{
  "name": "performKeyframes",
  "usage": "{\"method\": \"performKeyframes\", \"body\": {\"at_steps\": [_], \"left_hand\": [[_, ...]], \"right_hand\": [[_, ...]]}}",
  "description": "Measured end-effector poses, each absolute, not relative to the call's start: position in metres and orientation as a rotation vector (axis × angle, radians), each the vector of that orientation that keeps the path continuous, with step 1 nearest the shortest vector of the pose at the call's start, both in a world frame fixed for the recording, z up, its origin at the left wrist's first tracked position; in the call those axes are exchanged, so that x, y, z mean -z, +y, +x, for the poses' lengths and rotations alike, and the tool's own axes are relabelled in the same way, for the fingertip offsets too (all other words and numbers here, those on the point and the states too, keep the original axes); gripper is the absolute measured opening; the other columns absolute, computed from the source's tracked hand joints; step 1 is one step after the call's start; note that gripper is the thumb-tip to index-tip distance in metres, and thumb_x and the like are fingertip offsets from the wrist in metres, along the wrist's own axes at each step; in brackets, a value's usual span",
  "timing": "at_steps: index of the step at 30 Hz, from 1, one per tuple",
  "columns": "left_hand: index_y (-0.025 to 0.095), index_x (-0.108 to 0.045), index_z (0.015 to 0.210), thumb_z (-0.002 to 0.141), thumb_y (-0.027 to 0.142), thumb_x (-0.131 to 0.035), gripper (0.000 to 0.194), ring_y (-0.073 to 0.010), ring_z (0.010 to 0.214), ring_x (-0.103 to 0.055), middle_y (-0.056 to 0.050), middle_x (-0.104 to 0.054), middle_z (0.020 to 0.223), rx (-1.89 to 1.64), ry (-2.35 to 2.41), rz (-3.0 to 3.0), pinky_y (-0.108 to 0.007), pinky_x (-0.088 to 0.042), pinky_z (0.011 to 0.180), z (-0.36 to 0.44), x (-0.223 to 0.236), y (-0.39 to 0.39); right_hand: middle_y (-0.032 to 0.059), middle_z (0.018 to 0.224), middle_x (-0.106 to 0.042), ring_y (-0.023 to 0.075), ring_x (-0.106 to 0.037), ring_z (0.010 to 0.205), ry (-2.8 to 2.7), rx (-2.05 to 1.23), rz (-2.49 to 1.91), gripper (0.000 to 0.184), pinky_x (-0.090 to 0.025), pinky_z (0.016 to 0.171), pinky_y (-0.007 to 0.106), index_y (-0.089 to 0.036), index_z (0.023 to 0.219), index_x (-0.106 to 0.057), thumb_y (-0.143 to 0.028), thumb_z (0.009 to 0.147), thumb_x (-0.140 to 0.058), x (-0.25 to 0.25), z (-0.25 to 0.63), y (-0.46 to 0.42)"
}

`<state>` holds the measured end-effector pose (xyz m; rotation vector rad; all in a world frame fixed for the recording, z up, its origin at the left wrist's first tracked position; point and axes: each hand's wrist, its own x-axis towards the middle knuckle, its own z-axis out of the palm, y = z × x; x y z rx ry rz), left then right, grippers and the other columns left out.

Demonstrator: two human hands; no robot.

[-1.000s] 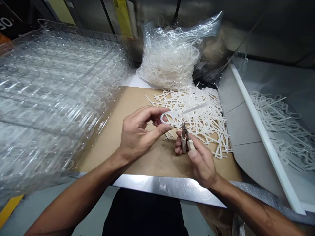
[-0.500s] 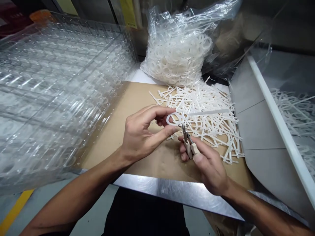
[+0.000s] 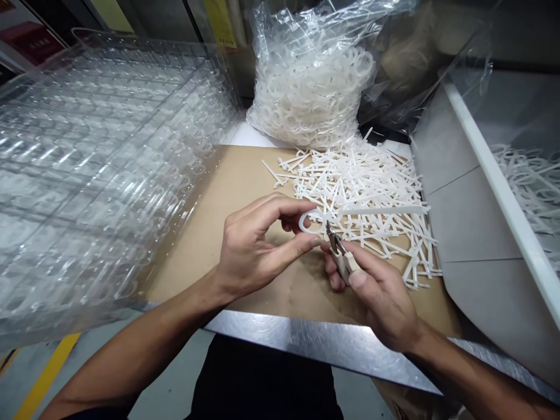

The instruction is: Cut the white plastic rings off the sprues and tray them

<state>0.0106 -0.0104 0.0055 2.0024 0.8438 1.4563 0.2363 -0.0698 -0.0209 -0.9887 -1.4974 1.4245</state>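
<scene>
Between its thumb and fingers, my left hand (image 3: 258, 242) pinches a white plastic ring (image 3: 303, 224) with a long straight stem (image 3: 385, 210) running off to the right. My right hand (image 3: 380, 291) is closed around small cutting pliers (image 3: 343, 256) with pale handles. The pliers' jaws are at the right side of the ring, where the stem joins it; whether they have cut through I cannot tell. Beyond both hands, a heap of white plastic stems (image 3: 363, 175) lies on brown paper (image 3: 201, 233).
At the back stands a clear bag (image 3: 310, 93) full of white rings. Stacked clear trays (image 3: 96, 157) of parts fill the left side. On the right, a white bin (image 3: 485, 175) holds more ring pieces. A metal table edge (image 3: 297, 344) runs along the front.
Both hands have shifted slightly down and to the right in the view, with the ring and pliers. The pliers' handles look a little closer together.
</scene>
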Motion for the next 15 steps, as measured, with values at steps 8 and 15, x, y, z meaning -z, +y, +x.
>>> {"method": "performKeyframes", "body": {"at_steps": [8, 15], "left_hand": [[0.021, -0.075, 0.119, 0.084, 0.031, -0.086, 0.038, -0.0178, 0.079, -0.067, -0.006, -0.073, 0.089, -1.434, 0.951, 1.981, -0.032, -0.055, 0.070, 0.0106, -0.0033, -0.0114], [0.021, -0.074, 0.120, 0.083, 0.030, -0.087, 0.041, -0.0173, 0.079, -0.067, -0.006, -0.073, 0.089, -1.413, 0.937, 2.019, -0.032, -0.054, 0.070, 0.0110, -0.0040, -0.0117]], "right_hand": [[0.0060, 0.101, -0.067, 0.0220, -0.063, 0.087, -1.479, -1.434, -0.994, 0.041, -0.052, 0.075, 0.036, -0.025, 0.135, -0.067, -0.051, 0.106, -0.052, 0.0188, 0.2356, -0.0710], [0.0046, 0.098, -0.066, 0.0203, -0.061, 0.083, -1.497, -1.436, -0.990, 0.037, -0.051, 0.075, 0.036, -0.027, 0.128, -0.068, -0.051, 0.106, -0.051, 0.0160, 0.2362, -0.0701]]}}
